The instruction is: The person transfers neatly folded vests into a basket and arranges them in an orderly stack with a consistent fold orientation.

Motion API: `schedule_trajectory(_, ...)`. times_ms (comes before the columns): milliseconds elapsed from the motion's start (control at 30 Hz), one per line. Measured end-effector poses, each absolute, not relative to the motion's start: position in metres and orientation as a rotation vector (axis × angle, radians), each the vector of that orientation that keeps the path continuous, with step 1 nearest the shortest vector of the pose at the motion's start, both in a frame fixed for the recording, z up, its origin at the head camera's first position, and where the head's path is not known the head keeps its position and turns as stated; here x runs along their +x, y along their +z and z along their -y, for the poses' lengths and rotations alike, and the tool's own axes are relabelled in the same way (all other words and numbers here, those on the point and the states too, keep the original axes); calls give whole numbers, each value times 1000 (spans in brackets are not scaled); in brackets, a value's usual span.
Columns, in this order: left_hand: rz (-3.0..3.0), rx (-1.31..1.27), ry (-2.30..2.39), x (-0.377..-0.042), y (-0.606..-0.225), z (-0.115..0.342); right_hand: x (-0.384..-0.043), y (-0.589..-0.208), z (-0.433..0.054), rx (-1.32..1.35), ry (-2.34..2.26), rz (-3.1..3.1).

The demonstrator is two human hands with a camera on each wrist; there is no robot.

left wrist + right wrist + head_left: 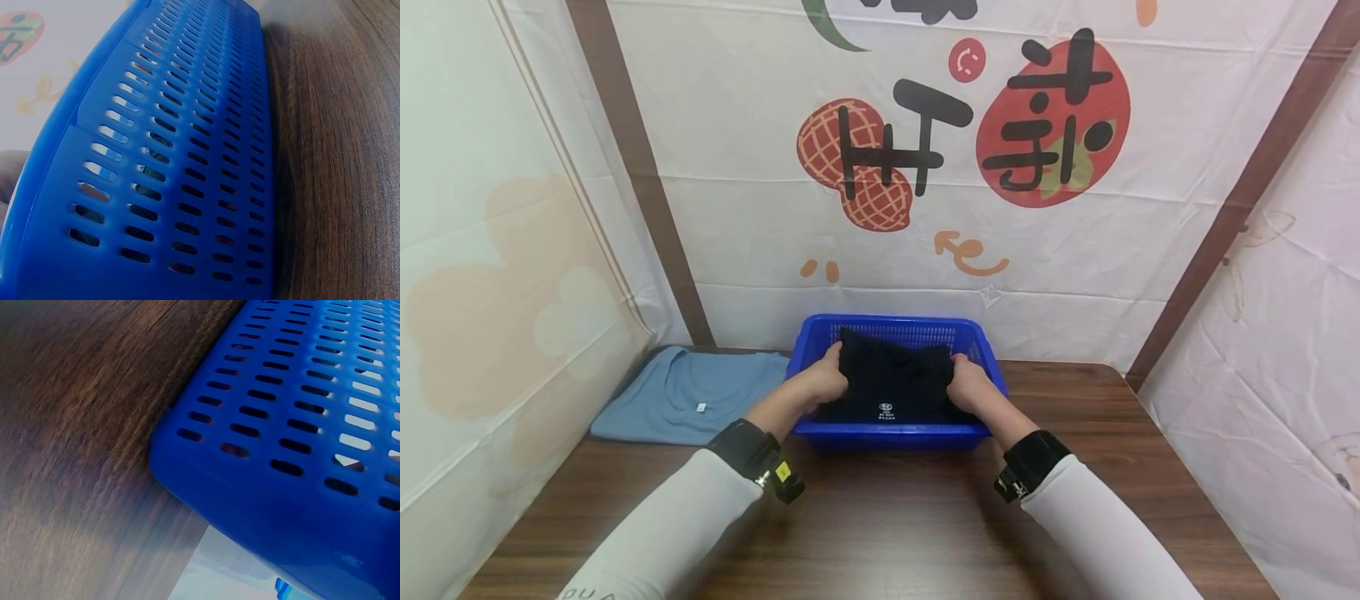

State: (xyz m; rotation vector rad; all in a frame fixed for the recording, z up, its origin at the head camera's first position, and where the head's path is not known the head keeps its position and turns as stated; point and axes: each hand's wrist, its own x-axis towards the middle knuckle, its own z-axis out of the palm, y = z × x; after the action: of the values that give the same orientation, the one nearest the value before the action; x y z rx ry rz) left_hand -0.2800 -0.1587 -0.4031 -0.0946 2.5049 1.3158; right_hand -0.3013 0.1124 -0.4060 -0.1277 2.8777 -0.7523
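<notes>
A black folded garment [891,379] with a small white print lies in the blue plastic basket [891,431]. My left hand [826,377] grips the garment's left side, inside the basket's rim. On the opposite side, my right hand [972,385] pinches the garment's right edge, thumb uppermost. The lower fingers of both hands are hidden by the cloth. In the left wrist view the slotted basket wall [181,156] fills most of the picture, with a sliver of my hand at its left edge. The right wrist view shows a basket corner [219,481] and no hand.
A folded light-blue T-shirt [700,396] lies left of the basket, close against it. The brown wooden table [887,517] runs under everything. Printed white cloth walls [737,208] stand behind the basket and on both sides.
</notes>
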Motion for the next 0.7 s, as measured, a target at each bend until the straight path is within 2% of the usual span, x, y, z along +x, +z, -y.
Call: schedule_trajectory(700, -2730, -90, 945, -285, -405, 152, -302, -409, -109, -177, -544, -2902)
